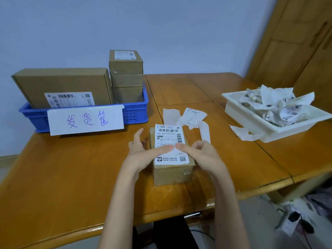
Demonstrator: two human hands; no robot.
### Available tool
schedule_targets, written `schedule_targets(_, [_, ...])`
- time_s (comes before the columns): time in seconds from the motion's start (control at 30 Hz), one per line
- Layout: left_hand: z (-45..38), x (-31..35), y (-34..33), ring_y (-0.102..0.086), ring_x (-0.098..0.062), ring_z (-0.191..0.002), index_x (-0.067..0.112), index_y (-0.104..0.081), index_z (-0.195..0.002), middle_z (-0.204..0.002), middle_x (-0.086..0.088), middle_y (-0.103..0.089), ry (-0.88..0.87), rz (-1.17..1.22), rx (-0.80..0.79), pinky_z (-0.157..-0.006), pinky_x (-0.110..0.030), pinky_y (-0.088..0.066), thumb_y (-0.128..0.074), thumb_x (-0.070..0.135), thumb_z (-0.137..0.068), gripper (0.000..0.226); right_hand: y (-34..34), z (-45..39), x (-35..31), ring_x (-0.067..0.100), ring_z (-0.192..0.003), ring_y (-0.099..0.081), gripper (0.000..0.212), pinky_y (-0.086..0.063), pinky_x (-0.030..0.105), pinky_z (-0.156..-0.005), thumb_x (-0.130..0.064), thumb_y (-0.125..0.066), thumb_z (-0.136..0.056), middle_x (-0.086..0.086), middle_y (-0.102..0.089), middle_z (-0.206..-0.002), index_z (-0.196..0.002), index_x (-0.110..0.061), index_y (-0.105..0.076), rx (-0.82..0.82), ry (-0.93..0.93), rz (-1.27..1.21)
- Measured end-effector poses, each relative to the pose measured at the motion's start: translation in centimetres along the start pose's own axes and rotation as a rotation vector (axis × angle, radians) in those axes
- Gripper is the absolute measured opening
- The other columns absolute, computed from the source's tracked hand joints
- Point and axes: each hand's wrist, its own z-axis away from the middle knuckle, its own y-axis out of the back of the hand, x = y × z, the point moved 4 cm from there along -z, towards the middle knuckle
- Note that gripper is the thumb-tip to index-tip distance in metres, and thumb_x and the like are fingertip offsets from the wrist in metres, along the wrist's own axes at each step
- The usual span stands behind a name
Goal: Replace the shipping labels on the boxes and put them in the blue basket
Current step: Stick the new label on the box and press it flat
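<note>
Pressing a fresh shipping label flat onto the top of a small cardboard box near the front edge of the wooden surface, left hand and right hand each with a straight thumb on the label's middle, other fingers loosely spread, grasping nothing. Looks like the sticking step, nearly done. Peeled backing strips just beyond the box; white tray of crumpled old labels to the right. Next, probably: smoothing the corners, then gripping the box by its sides and carrying it left into the blue basket, already crowded with labelled boxes.
</note>
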Motion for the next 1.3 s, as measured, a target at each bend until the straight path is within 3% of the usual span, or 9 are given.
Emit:
schedule_targets(0.1, [-0.6, -0.3, -0.4, -0.047, -0.018, -0.122, 0.045, -0.035, -0.141, -0.14, 0.001, -0.04, -0.015, 0.094, -0.065, -0.088, -0.03, -0.041, -0.094, 0.048, -0.041, 0.116, -0.5, -0.6, 0.2, 0.01, -0.086, -0.065, 0.046, -0.049, 0.025, -0.064, -0.036, -0.079, -0.078, -0.012, -0.067, -0.087, -0.116, -0.027, -0.055, -0.066, -0.028, -0.123])
schedule_targets(0.2, [-0.8, -0.7, -0.7, -0.057, -0.015, -0.11, 0.042, -0.05, -0.126, -0.131, 0.002, -0.048, -0.014, 0.217, -0.062, -0.072, -0.025, -0.044, -0.084, 0.037, -0.043, 0.089, -1.1, -1.5, 0.4, 0.014, -0.092, -0.07, 0.068, -0.044, 0.02, -0.056, -0.035, -0.081, -0.073, -0.008, -0.076, -0.092, -0.133, -0.036, -0.049, -0.18, -0.029, -0.187])
schedule_targets(0.3, [-1.0, -0.3, -0.8, -0.06, -0.012, -0.1, 0.033, -0.055, -0.12, -0.122, 0.001, -0.055, -0.046, 0.27, -0.023, -0.065, -0.021, -0.043, -0.086, 0.024, -0.053, 0.074, -1.4, -2.5, 0.8, 0.014, -0.081, -0.07, 0.068, -0.042, 0.023, -0.057, -0.034, -0.075, -0.064, -0.003, -0.076, -0.097, -0.129, -0.038, -0.054, -0.205, -0.034, -0.212])
schedule_targets(0.5, [-3.2, 0.1, -0.3, -0.07, -0.021, -0.092, 0.015, -0.056, -0.086, -0.097, -0.003, -0.071, -0.117, 0.147, 0.095, -0.07, -0.029, -0.047, -0.078, 0.032, -0.078, 0.029, -1.6, -3.4, -0.5, 0.003, -0.045, -0.054, 0.02, -0.035, 0.017, -0.04, -0.021, -0.068, -0.084, -0.009, -0.064, -0.056, -0.1, -0.013, -0.058, -0.084, -0.022, -0.296])
schedule_targets(0.73, [-4.9, 1.0, -0.3, -0.053, -0.022, -0.071, 0.013, -0.044, -0.066, -0.072, -0.009, -0.058, -0.137, 0.042, 0.309, -0.062, -0.031, -0.034, -0.062, 0.04, -0.091, 0.041, -2.0, -5.2, -1.5, 0.017, -0.08, -0.067, 0.017, -0.049, 0.037, -0.079, -0.03, -0.067, -0.085, 0.0, -0.073, -0.082, -0.085, -0.015, -0.061, 0.027, 0.018, -0.19])
schedule_targets(0.9, [-4.9, 1.1, -0.3, -0.052, -0.017, -0.074, 0.013, -0.049, -0.066, -0.077, -0.011, -0.062, -0.202, 0.04, 0.346, -0.063, -0.027, -0.037, -0.064, 0.032, -0.092, 0.035, -2.3, -5.5, -1.1, 0.017, -0.081, -0.065, 0.027, -0.047, 0.037, -0.08, -0.041, -0.063, -0.09, -0.002, -0.07, -0.078, -0.08, -0.016, -0.059, 0.06, 0.057, -0.176])
schedule_targets(1.03, [-3.5, 2.8, -0.1, -0.056, -0.005, -0.083, 0.027, -0.068, -0.085, -0.09, 0.011, -0.066, -0.522, -0.054, 0.412, -0.068, -0.011, -0.039, -0.066, 0.021, -0.09, 0.008, -1.9, -5.1, -2.0, 0.013, -0.085, -0.06, 0.032, -0.041, 0.028, -0.071, -0.045, -0.047, -0.098, -0.006, -0.065, -0.084, -0.091, -0.017, -0.062, 0.084, 0.1, -0.052])
schedule_targets(1.17, [-4.1, 1.9, -0.1, -0.064, -0.014, -0.083, 0.04, -0.075, -0.074, -0.08, 0.015, -0.072, -0.403, -0.11, 0.235, -0.079, -0.044, -0.051, -0.066, 0.051, -0.08, 0.015, -2.0, -5.1, -1.8, 0.016, -0.082, -0.063, 0.033, -0.042, 0.032, -0.073, -0.045, -0.056, -0.093, -0.005, -0.065, -0.078, -0.088, -0.013, -0.06, 0.083, 0.076, -0.068])
schedule_targets(1.3, [-4.4, 1.8, 0.2, -0.069, -0.015, -0.089, 0.042, -0.075, -0.08, -0.081, 0.018, -0.073, -0.319, -0.154, 0.134, -0.086, -0.053, -0.053, -0.064, 0.057, -0.078, 0.019, -2.2, -4.6, -1.6, 0.009, -0.079, -0.06, 0.026, -0.04, 0.026, -0.068, -0.039, -0.049, -0.099, -0.006, -0.065, -0.082, -0.091, -0.018, -0.061, 0.078, 0.055, -0.214])
